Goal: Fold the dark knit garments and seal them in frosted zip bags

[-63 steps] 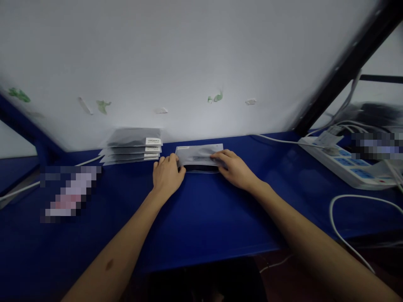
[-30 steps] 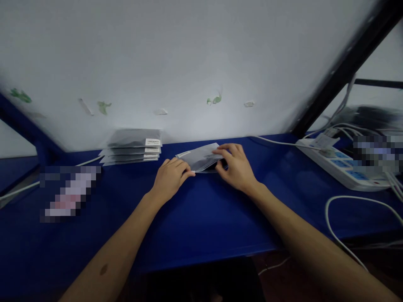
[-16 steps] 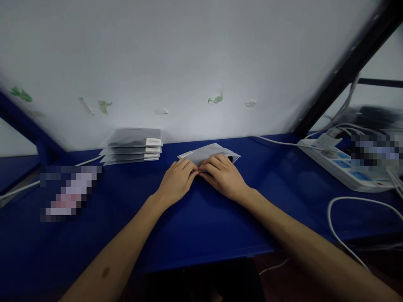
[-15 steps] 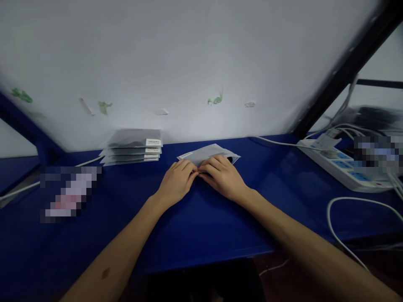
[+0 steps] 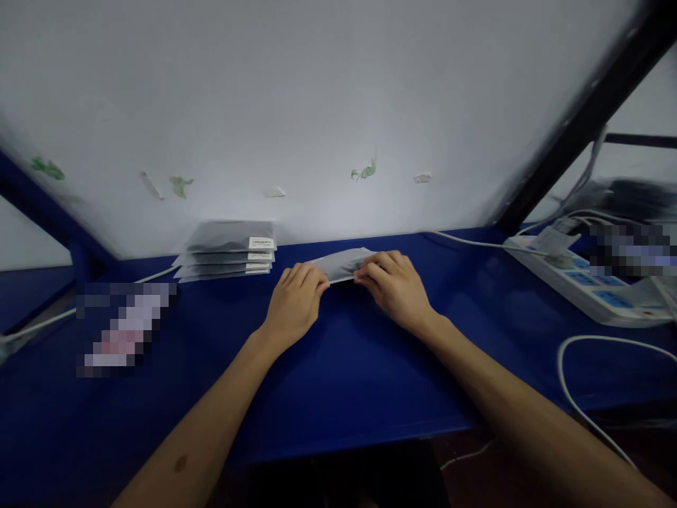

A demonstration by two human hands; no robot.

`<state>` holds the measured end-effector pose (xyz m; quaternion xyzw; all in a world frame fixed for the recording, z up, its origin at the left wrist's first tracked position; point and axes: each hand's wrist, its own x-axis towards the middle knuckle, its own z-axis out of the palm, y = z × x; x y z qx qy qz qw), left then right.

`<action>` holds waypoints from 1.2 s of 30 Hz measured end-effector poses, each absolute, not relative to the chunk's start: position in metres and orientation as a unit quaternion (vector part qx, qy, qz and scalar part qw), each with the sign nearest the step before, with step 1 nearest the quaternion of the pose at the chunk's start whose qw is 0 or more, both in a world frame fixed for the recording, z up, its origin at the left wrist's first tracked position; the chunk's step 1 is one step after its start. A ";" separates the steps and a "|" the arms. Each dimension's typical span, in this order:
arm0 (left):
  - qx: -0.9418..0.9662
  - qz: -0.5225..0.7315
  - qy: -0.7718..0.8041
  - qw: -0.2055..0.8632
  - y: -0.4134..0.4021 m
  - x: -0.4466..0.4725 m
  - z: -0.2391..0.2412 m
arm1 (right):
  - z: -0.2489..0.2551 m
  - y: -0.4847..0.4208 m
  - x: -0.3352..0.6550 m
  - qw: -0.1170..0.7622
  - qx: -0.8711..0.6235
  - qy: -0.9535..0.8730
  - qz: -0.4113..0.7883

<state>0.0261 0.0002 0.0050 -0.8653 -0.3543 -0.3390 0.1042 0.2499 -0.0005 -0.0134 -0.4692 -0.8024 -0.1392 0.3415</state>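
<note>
A flat grey plastic pouch [image 5: 343, 262] lies on the blue table [image 5: 338, 367], near the white wall. My left hand [image 5: 294, 302] pinches the pouch's near edge at its left part, fingers curled. My right hand [image 5: 398, 288] grips the same edge at the right, fingers bent over it. The two hands sit a little apart, with a strip of the pouch showing between them. Most of the pouch's right end is hidden under my right hand.
A stack of similar grey pouches with white labels [image 5: 227, 250] rests at the back left. A white power strip [image 5: 592, 286] with cables sits at the right, and a white cord [image 5: 568, 381] loops near the table's front edge. A blurred-out object [image 5: 124, 324] lies at the left.
The hands, which met fingertip to fingertip over the pouch's middle, have drawn apart along its near edge. The pouch's raised far side has dropped flatter.
</note>
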 end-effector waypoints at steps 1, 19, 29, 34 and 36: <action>-0.860 -0.348 -0.355 0.111 0.001 0.025 0.006 | -0.014 0.002 0.256 0.345 -0.482 -0.792 -0.146; -0.863 -0.413 -0.277 0.090 -0.024 0.033 0.022 | -0.028 0.026 0.305 0.402 -0.603 -0.685 -0.072; -0.910 -0.130 -0.393 -0.022 -0.004 0.011 0.013 | -0.024 0.006 0.252 0.282 -0.464 -0.838 0.054; -0.899 -0.097 -0.425 -0.023 0.005 0.006 -0.004 | -0.026 0.010 0.259 0.333 -0.481 -0.808 0.066; -0.901 -0.096 -0.424 -0.020 0.006 0.006 -0.009 | -0.027 0.011 0.261 0.338 -0.488 -0.802 0.068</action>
